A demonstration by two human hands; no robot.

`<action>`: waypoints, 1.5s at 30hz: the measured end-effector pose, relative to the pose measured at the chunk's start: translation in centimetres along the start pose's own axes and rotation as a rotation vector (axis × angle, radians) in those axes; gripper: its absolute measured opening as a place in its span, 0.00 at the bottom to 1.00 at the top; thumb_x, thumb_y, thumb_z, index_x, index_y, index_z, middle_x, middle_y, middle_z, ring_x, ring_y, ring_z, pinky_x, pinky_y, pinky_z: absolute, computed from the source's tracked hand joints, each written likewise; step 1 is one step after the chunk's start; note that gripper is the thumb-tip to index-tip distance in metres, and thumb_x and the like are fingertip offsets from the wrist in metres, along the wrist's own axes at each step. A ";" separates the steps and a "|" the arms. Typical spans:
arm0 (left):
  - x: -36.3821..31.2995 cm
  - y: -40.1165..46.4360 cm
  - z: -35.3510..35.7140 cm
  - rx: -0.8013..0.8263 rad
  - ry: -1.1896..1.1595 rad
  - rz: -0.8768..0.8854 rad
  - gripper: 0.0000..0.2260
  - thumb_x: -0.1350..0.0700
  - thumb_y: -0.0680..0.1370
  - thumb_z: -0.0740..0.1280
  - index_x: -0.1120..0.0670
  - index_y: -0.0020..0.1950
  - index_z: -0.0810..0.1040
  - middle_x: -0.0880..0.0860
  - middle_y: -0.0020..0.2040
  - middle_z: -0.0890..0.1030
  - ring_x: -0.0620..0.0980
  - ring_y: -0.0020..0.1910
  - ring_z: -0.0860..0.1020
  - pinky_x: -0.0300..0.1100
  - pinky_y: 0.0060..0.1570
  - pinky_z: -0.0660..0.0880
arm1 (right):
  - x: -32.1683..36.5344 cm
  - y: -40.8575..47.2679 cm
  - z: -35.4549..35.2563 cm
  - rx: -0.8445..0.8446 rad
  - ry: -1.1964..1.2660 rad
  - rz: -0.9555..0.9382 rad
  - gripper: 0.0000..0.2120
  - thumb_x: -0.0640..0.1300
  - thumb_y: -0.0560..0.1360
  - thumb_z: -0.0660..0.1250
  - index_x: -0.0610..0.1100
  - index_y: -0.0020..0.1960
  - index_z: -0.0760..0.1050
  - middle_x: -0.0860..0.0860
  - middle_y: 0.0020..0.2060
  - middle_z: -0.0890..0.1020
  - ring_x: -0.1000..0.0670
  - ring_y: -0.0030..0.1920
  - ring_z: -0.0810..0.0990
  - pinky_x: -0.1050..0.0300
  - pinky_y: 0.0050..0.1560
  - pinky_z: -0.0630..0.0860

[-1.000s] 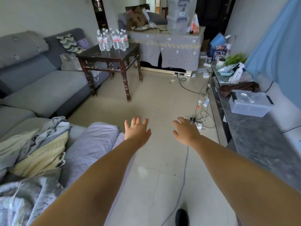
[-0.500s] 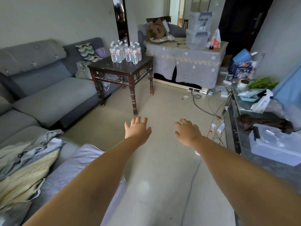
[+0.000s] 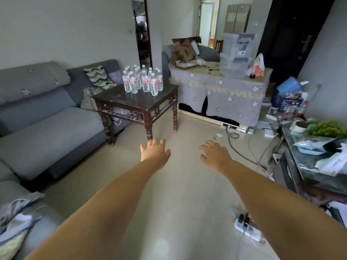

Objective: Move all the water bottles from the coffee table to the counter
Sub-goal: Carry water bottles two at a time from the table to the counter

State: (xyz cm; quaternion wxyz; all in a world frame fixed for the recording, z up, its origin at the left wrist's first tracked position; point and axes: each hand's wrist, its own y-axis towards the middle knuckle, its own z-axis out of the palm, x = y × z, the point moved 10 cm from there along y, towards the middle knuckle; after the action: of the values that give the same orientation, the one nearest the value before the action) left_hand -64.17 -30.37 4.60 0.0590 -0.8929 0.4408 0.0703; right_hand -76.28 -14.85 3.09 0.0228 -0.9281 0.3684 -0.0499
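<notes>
Several clear water bottles (image 3: 143, 81) with red-and-white labels stand upright in a cluster on the far part of a dark wooden coffee table (image 3: 120, 100). Both my arms stretch forward over the floor, short of the table. My left hand (image 3: 155, 152) is open, palm down, fingers spread, just in front of the table's near leg. My right hand (image 3: 216, 153) is open too, fingers slightly curled, holding nothing. A dark stone counter (image 3: 308, 160) runs along the right wall, cluttered with bags and a plant.
A grey sofa (image 3: 47, 119) lines the left side, with bedding at the lower left. A cloth-covered table (image 3: 221, 91) with plastic boxes stands behind. Cables (image 3: 242, 145) and a power strip (image 3: 247, 228) lie on the floor at right.
The view has moved forward and tilted up; the coffee table and bottles appear larger and nearer. Both hands stay open and outstretched in the same pose.
</notes>
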 end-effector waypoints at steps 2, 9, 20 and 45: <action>-1.0 4.5 -0.5 -0.001 0.001 -0.003 0.23 0.47 0.81 0.55 0.52 0.75 0.61 0.56 0.74 0.65 0.57 0.74 0.61 0.60 0.74 0.53 | -1.9 4.2 -0.6 0.010 0.023 0.014 0.22 0.48 0.81 0.52 0.50 0.75 0.63 0.48 0.76 0.59 0.46 0.74 0.61 0.46 0.70 0.62; -4.1 17.7 0.7 -0.007 -0.012 0.012 0.24 0.46 0.81 0.55 0.50 0.76 0.60 0.54 0.74 0.64 0.56 0.74 0.62 0.59 0.74 0.55 | -7.8 17.2 0.0 0.051 0.013 0.036 0.22 0.49 0.81 0.52 0.50 0.75 0.61 0.48 0.76 0.59 0.46 0.74 0.61 0.46 0.71 0.61; -8.0 42.9 -1.1 -0.080 -0.113 -0.136 0.24 0.46 0.81 0.56 0.53 0.75 0.62 0.55 0.74 0.64 0.56 0.74 0.62 0.56 0.72 0.57 | -14.7 44.8 -5.5 0.014 0.000 -0.126 0.21 0.49 0.82 0.53 0.49 0.74 0.63 0.48 0.75 0.61 0.45 0.72 0.65 0.49 0.69 0.63; 8.5 90.5 -2.0 -0.079 -0.220 -0.379 0.23 0.46 0.80 0.57 0.51 0.74 0.63 0.55 0.71 0.69 0.57 0.69 0.68 0.57 0.68 0.67 | -8.7 97.7 -6.2 0.048 0.039 -0.250 0.20 0.50 0.81 0.56 0.47 0.71 0.67 0.46 0.68 0.70 0.43 0.67 0.71 0.49 0.65 0.69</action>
State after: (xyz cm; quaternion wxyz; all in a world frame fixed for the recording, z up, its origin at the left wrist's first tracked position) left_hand -130.91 -92.03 1.13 0.0838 -0.9483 0.2529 0.1722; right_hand -149.79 -80.01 0.85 0.0313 -0.9648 0.2487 -0.0791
